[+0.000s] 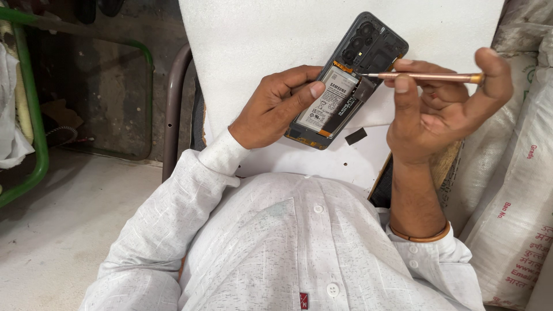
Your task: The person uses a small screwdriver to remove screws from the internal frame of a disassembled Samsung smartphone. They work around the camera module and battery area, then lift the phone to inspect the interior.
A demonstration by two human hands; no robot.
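An opened smartphone (368,49) with its back cover off lies tilted on a white foam sheet (259,34); its pale battery (329,99) and dark camera frame show. My left hand (275,106) grips the phone's lower left side, thumb pressed on the battery. My right hand (443,106) holds a thin copper-coloured tool (423,76) whose tip touches the phone's right edge beside a black flex strip (362,91). A small black piece (356,136) lies loose on the sheet just below the phone.
The foam sheet rests on a board (443,167) across my lap. White printed sacks (512,190) stand at the right. A brown chair frame (171,109) and green metal tubing (34,115) are at the left, over a concrete floor (63,219).
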